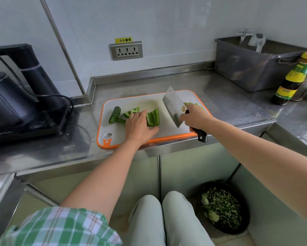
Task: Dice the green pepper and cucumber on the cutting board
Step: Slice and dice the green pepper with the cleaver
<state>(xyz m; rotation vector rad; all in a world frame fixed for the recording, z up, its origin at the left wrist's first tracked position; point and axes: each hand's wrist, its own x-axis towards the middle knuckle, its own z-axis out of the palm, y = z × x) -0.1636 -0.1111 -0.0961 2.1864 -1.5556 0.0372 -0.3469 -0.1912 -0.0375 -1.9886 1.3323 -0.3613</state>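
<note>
A white cutting board (167,128) with an orange rim lies on the steel counter. On it, a green pepper piece (153,118) sits under the fingers of my left hand (138,126), which holds it between thumb and fingers. More pepper pieces (131,112) and a dark cucumber piece (114,114) lie to the left. My right hand (195,118) grips the black handle of a cleaver (173,107), whose blade is raised and tilted just right of the pepper piece. Diced green bits (191,104) show behind my right hand.
A black kettle and its stand (12,102) occupy the counter's left. A grey plastic bin (255,66) and a sauce bottle (291,80) stand at the back right. A wall socket (126,50) is behind the board. A black bin with vegetable scraps (222,208) sits on the floor.
</note>
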